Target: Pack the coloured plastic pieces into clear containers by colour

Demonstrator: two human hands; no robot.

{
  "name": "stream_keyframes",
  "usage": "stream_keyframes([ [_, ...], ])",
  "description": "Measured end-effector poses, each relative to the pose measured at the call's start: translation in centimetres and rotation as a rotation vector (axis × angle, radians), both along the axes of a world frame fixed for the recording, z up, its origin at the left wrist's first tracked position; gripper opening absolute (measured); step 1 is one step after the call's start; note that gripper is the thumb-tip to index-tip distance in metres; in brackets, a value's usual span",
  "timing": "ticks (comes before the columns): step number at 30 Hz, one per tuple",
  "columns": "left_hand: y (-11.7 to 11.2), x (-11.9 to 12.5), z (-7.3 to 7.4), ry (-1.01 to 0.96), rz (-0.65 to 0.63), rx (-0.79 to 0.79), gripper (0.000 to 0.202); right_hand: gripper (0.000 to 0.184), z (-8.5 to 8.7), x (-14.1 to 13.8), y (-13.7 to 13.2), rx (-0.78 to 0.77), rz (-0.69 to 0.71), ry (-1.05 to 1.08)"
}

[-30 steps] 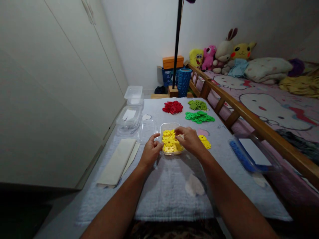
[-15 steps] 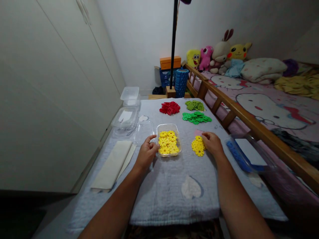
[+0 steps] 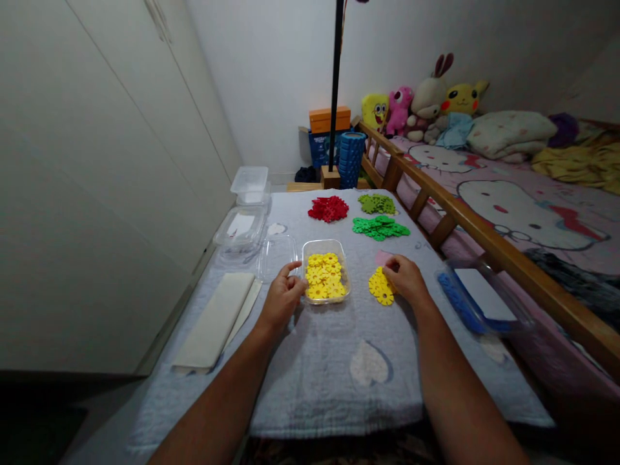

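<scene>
A clear plastic container [image 3: 347, 271] in the middle of the table holds several yellow flower-shaped plastic discs [image 3: 325, 274]. My left hand [image 3: 283, 294] has its thumb and fingers closed at the left wall of this container, index finger a little raised. To the right of it, a small pile of yellow discs [image 3: 380, 287] lies on the cloth. Over that pile's right side, my right hand [image 3: 404, 276] pinches at the discs with its fingertips, hiding part of them. Just behind that hand a pink patch [image 3: 382, 257] shows on the cloth.
Red [image 3: 328, 209], olive-green [image 3: 376, 204] and bright green discs [image 3: 380, 227] lie in piles farther back. At left are a clear lid [image 3: 278, 257], stacked clear containers [image 3: 239, 229] and a folded cream cloth [image 3: 216, 323]. A container with blue pieces [image 3: 455, 300] sits right, beside the wooden bed rail [image 3: 450, 210].
My right hand has shifted slightly left, farther over the loose yellow discs. My left hand stays at the container, and the whole view has moved a little.
</scene>
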State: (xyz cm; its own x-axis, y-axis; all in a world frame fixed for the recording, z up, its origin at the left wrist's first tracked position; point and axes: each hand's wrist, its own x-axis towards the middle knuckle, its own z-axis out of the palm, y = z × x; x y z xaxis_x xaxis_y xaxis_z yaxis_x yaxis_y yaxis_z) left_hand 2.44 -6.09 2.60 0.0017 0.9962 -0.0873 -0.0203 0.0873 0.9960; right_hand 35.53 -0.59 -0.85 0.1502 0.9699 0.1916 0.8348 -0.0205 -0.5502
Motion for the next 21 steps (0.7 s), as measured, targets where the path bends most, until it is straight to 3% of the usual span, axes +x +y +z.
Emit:
stream_keyframes([
  [5,-0.1,0.0,0.1,-0.023,-0.001,0.0,0.057,0.014,0.4,-0.6,-0.2,-0.068,-0.068,-0.187],
  [8,-0.2,0.1,0.4,-0.011,0.003,-0.001,0.056,0.012,0.6,-0.6,-0.2,-0.09,-0.077,-0.152],
  [16,-0.3,0.2,0.6,-0.009,0.009,0.007,0.055,0.02,2.0,-0.1,-0.8,-0.046,-0.027,0.451],
  [21,-0.3,0.2,0.7,-0.014,0.008,-0.012,0.058,0.036,3.3,-1.2,-1.4,0.044,-0.059,0.64],
])
